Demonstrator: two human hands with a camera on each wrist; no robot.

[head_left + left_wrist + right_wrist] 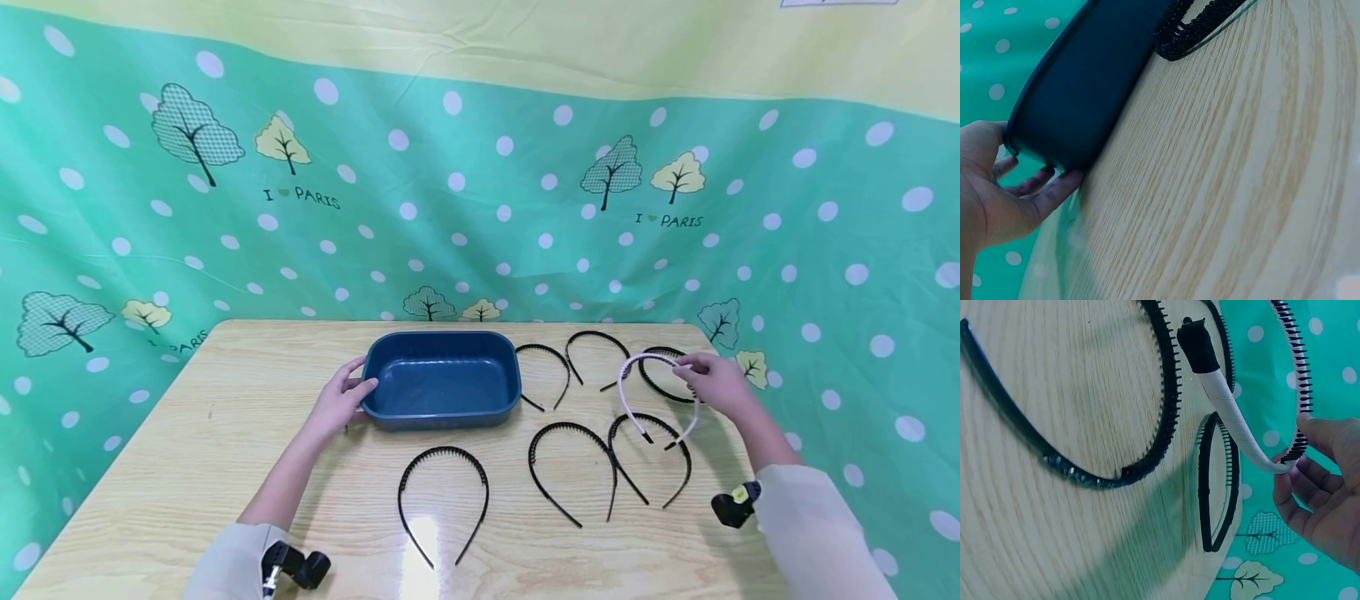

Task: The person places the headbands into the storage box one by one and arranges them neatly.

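A dark blue rectangular bin (442,422) stands on the wooden table. My left hand (341,402) grips its left end, thumb over the rim and fingers against the outer wall, as the left wrist view also shows. On the right, my right hand (716,383) pinches a pale lavender headband (1229,412) by its curved part between thumb and fingers. This headband has black comb teeth inside and black tips, which point down toward the table. In the head view it overlaps a black headband (686,462) and another black headband (647,385) behind it.
Several other black toothed headbands lie on the table (225,417): one headband (442,451) in front of the bin, one headband (566,426) right of it, and others behind, near the back edge. A green dotted curtain (450,217) hangs behind the table.
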